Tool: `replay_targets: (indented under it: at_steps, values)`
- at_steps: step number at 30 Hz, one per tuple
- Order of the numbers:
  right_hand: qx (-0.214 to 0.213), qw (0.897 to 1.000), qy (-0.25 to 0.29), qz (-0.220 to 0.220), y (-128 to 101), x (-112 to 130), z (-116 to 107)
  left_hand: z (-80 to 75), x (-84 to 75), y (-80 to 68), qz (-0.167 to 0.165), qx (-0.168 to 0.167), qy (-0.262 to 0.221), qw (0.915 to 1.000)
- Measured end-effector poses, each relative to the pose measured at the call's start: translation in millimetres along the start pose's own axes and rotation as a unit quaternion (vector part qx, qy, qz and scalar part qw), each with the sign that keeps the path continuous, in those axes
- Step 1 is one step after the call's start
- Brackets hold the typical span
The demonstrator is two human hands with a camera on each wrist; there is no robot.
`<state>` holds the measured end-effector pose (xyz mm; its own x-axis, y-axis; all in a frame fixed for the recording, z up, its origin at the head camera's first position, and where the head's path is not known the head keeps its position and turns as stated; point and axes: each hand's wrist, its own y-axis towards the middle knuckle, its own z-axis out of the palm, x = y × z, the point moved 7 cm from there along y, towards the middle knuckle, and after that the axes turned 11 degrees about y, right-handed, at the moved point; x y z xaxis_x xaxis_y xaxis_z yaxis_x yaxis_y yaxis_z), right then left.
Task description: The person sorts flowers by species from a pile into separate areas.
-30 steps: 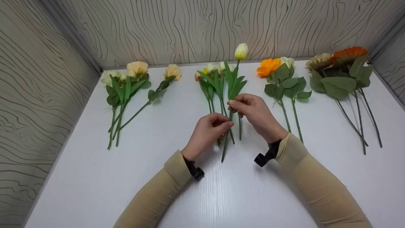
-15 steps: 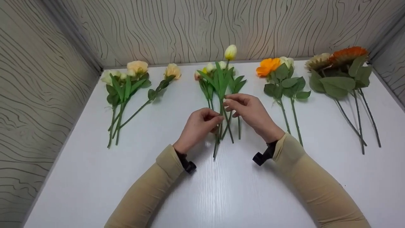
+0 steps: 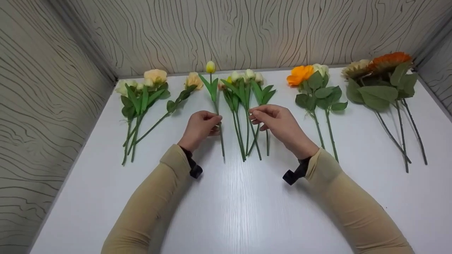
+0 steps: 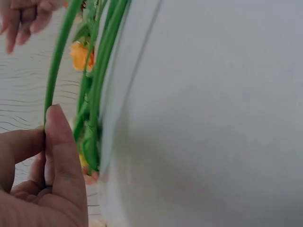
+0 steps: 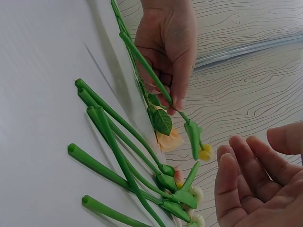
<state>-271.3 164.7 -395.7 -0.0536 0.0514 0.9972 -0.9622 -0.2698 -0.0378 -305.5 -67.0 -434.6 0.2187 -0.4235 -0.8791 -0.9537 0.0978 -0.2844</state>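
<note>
**Tulip lifted clear of the bunch**

The worktop [image 3: 247,211] is lying white and walled on three sides, with bare room toward the near edge. The left hand [image 3: 199,127] is pinching the tulip [image 3: 210,67] by its stem, thumb and fingers curled round it. The stem is running lengthwise, bud pointing at the back wall, just left of the bunch [image 3: 247,106]. The right hand [image 3: 279,121] is hovering over the bunch, fingers loosely curled, gripping nothing.

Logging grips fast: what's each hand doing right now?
Left hand: pinching the yellow tulip by its stem.
Right hand: fingers loosely curled, holding nothing.
</note>
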Motion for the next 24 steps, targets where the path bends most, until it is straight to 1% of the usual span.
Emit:
replay_targets:
  at_steps: [4,7,10,14,19,24]
  values:
    - [-0.001,1.000,0.002,0.000,0.7,-0.5,-0.9,10.3,2.0,5.6,0.010,0.015,0.019,0.9997]
    - [-0.002,1.000,0.001,-0.002,0.7,-0.3,-1.8,20.0,-0.6,5.8,0.025,0.035,0.048,0.9979]
    - [-0.001,1.000,-0.001,-0.003,1.2,-0.1,-1.7,25.9,-2.8,6.4,0.032,0.049,0.075,0.9955]
    - [0.002,1.000,-0.003,-0.001,1.7,-1.2,-1.0,28.1,-3.7,8.3,0.036,0.047,0.096,0.9936]
    - [0.003,1.000,-0.003,0.000,1.1,-1.4,-0.2,28.1,-7.1,8.5,0.048,0.039,0.128,0.9898]
    - [0.003,1.000,-0.002,0.004,0.8,-1.6,-0.2,26.7,-8.1,8.7,0.053,0.039,0.155,0.9857]
